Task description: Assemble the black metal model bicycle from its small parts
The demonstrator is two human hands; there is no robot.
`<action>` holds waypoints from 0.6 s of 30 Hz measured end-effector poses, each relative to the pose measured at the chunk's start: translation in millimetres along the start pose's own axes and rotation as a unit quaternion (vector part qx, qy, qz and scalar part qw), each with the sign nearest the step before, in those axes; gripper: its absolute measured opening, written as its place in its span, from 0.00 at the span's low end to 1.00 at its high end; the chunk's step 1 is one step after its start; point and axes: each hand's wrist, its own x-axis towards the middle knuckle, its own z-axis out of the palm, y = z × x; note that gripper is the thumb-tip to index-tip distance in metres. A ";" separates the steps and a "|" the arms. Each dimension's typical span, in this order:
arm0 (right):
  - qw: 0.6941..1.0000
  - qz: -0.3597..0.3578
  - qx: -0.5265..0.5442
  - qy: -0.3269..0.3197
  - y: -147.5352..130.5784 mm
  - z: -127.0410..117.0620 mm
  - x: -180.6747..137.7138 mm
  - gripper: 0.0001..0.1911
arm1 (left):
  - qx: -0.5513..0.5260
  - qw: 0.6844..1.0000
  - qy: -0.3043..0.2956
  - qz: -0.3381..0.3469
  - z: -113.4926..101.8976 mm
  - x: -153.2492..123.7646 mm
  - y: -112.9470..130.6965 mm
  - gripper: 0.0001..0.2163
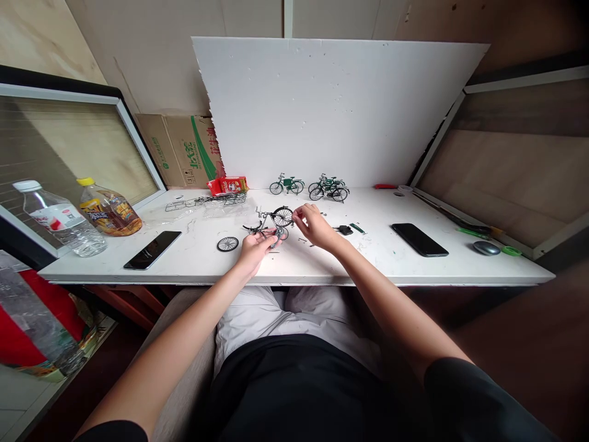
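A black model bicycle (265, 219) is held up over the white table, one spoked wheel at its upper right. My left hand (256, 250) is closed on its frame from below. At the wheel's right edge my right hand (313, 224) has its fingers pinched together; whatever they hold is too small or hidden to make out. A loose spoked wheel (227, 244) lies flat to the left of my left hand. Right of my right hand are a small black part (343, 230) and a dark green strip-shaped part (358, 228).
Green model bicycles (286, 184) stand at the back before a white board (340, 110). Phones (153, 250) (419, 239) lie left and right. Two bottles (110, 209) stand at the left edge, near wire parts (197, 201) and a red packet (229, 186). A grey oval object (486, 248) sits far right.
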 end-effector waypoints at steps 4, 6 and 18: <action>1.000 -0.017 0.003 -0.009 -10.0 1.9 -1.3 0.12 | 0.004 1.000 0.002 0.001 -0.3 0.9 -1.0 0.17; 1.000 -0.024 0.004 -0.018 -13.0 3.3 -2.4 0.11 | 0.005 1.000 0.008 0.004 -0.7 1.9 -2.1 0.17; 0.998 -0.027 -0.038 -0.044 -5.1 20.2 -5.1 0.09 | -0.002 1.000 0.024 0.012 -1.7 3.8 -5.1 0.17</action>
